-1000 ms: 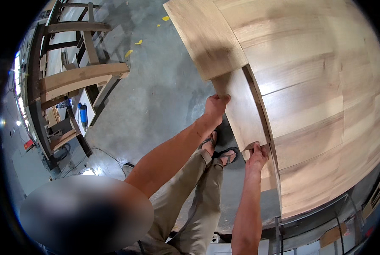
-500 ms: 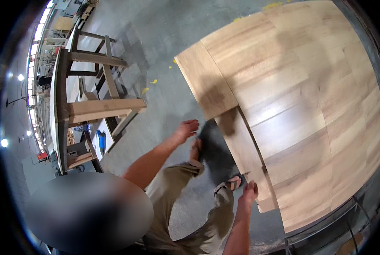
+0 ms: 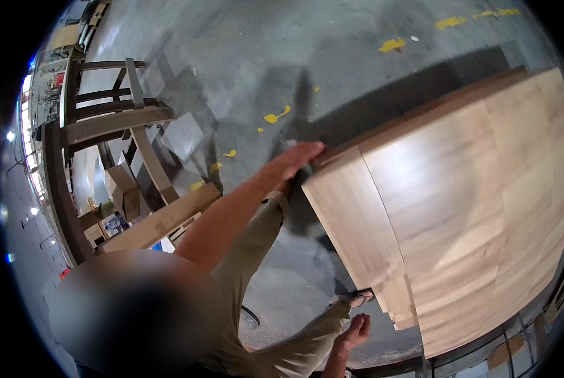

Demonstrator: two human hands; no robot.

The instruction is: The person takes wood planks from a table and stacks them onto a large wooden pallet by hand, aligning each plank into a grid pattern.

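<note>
Pale wood-grain panelling (image 3: 458,220) lay at two o'clock from the worker (image 3: 276,362), a narrow plank (image 3: 359,230) down its nine o'clock edge. By its ten o'clock corner reached the left hand (image 3: 299,156), blurred; I couldn't tell whether it gripped. At seven o'clock the right hand (image 3: 356,330) hung apart from the wood, fingers curled, grasp unclear.

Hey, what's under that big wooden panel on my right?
Under the wooden panel, part of a dark metal frame seems to show along its lower edge. The rest is covered, so I can't tell what's there.
</note>
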